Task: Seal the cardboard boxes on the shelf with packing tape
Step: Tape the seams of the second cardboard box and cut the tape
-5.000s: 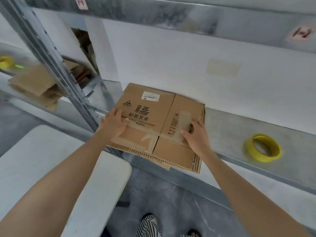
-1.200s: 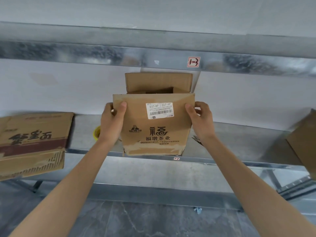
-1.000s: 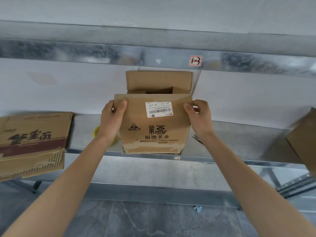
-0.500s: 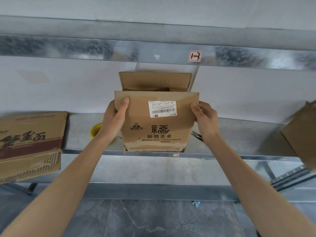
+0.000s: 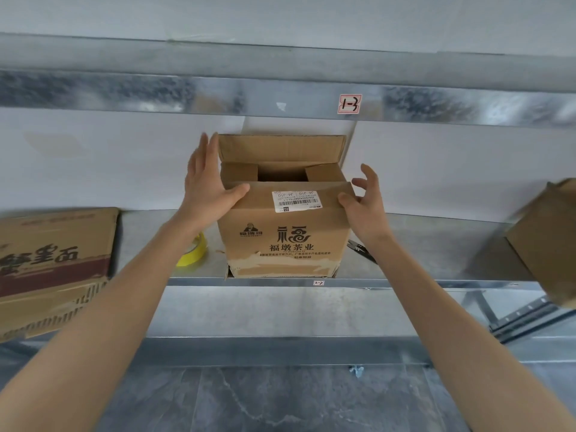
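A brown cardboard box (image 5: 283, 235) with a white barcode label stands upright at the front edge of the metal shelf (image 5: 420, 244). Its far flap stands up, the two side flaps are folded inward, and the near flap leans in over the opening. My left hand (image 5: 207, 185) lies flat against the box's upper left corner, fingers spread, thumb on the near flap. My right hand (image 5: 363, 201) touches the upper right corner with thumb and fingertips, the other fingers apart. A yellow tape roll (image 5: 193, 251) sits on the shelf left of the box, partly hidden by my left forearm.
A larger printed carton (image 5: 53, 260) lies at the left of the shelf. Another brown box (image 5: 548, 238) sits at the right edge. Small black scissors (image 5: 360, 249) rest on the shelf behind my right wrist. A metal beam (image 5: 280, 95) runs overhead.
The box now rests upright on the shelf. Both hands have loosened their grip on its sides and moved up to the top corners with fingers spread; the near flap has tipped inward.
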The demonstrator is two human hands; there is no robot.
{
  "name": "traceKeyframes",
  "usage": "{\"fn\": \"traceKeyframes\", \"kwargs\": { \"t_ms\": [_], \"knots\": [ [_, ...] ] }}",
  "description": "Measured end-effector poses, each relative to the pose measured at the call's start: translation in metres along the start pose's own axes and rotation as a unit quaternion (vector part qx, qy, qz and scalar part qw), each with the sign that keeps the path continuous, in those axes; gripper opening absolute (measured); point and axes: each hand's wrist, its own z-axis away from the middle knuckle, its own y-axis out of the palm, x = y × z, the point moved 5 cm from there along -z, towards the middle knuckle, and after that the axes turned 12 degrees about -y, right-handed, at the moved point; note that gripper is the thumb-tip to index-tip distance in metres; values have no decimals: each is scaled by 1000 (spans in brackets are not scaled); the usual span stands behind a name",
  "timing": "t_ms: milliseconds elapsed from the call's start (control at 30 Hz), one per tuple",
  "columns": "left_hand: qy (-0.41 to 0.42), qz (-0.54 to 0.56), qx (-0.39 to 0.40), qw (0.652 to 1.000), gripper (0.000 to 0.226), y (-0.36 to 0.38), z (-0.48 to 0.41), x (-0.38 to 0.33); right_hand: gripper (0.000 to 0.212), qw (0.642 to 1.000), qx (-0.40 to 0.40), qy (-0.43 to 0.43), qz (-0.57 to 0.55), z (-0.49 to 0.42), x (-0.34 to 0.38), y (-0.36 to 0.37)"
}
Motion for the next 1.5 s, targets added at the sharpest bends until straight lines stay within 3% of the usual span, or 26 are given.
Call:
{"fn": "traceKeyframes", "kwargs": {
  "t_ms": [133, 200, 300, 400, 500, 567, 700, 800, 933, 1033, 1133, 1233, 1333, 1500],
  "knots": [
    [46, -99, -10, 994, 96, -4, -14, -9, 61, 1000, 6, -11, 0, 1, -1, 1],
    [66, -134, -17, 989, 76, -3, -14, -7, 60, 1000, 5, -12, -1, 0, -3, 0],
    [19, -58, 52, 997, 44, 4, -8, 6, 54, 1000, 17, -18, 9, 2, -1, 1],
    [-23, -9, 99, 995, 40, 11, -3, 14, 45, 990, 55, -51, 121, 2, 9, 3],
    [-30, -2, 101, 994, 40, 10, -2, 13, 43, 914, 133, -144, 356, -5, 28, 12],
    [-30, 3, 88, 996, 38, 8, -3, 10, 42, 874, 192, -183, 407, -11, 39, 28],
    [-24, 3, 67, 997, 34, 7, -5, 7, 43, 836, 281, -229, 412, -20, 52, 77],
    [-16, 16, 62, 998, 33, 8, -5, 7, 40, 819, 301, -250, 419, -26, 55, 102],
    [-47, 140, 39, 988, 17, 4, -2, 22, 37, 834, 295, -254, 390, -30, 48, 107],
    [-126, 202, 13, 971, 27, 5, 2, 58, 37, 837, 294, -259, 383, -30, 44, 106],
    [-196, 93, 38, 975, 30, 18, 4, 102, 38, 838, 294, -259, 380, -31, 43, 106],
    [-259, -43, 113, 958, 27, 32, 12, 142, 39, 839, 291, -260, 379, -32, 40, 106],
    [-213, -222, 174, 936, 23, 43, 24, 175, 39, 842, 288, -261, 374, -33, 39, 106],
    [-133, -327, 117, 928, 17, 45, 25, 196, 39, 846, 284, -261, 369, -33, 37, 107]
  ]
}}
